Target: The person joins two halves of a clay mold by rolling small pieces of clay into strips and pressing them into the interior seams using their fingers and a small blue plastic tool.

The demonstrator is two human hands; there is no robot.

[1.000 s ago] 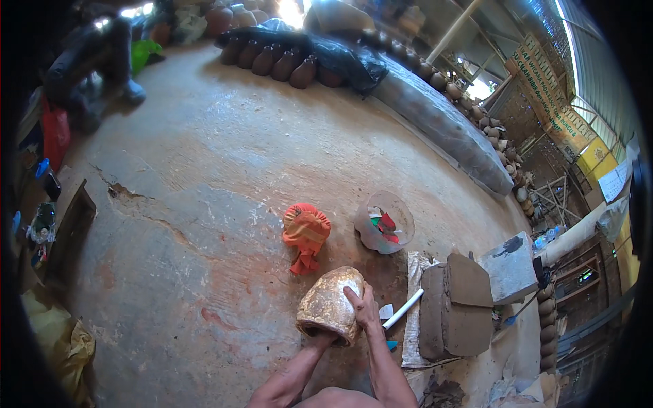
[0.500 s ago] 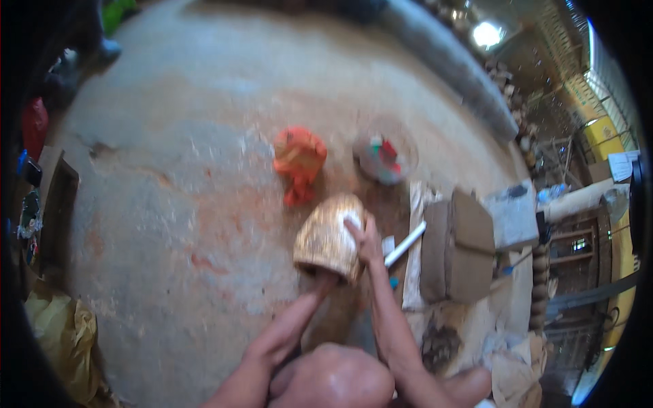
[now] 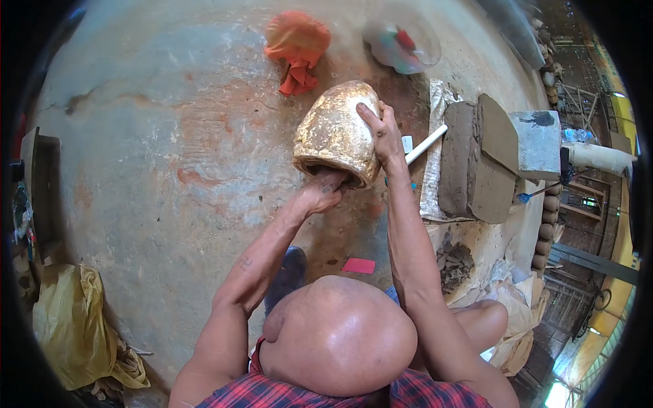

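A hollow, dome-shaped form [image 3: 330, 129], mottled gold-brown and whitish with a rough surface, lies tilted between my hands, its dark opening toward me. My left hand [image 3: 324, 192] reaches into that opening; its fingertips are hidden inside. Against the form's right side my right hand [image 3: 385, 136] is closed, thumb laid across the pale wall and the other fingers curled at the edge. Beyond the form lies a crumpled orange cloth [image 3: 297, 44]. A transparent round bowl [image 3: 408, 44] stands to the cloth's right, with red and green things in it.
At right a thick grey-brown clay block [image 3: 476, 163] sits on a pale sheet [image 3: 435, 129], with a white rod [image 3: 427, 144] beside it. Behind it stands a grey block [image 3: 535, 143]. A pink card [image 3: 358, 265] lies near my knee [image 3: 340, 333]; a yellowish plastic bag [image 3: 68, 323] is at lower left.
The view has tilted down, so the cloth, bowl and form appear higher in it. The pink card has come into sight. Both hands keep nearly the same places on the form.
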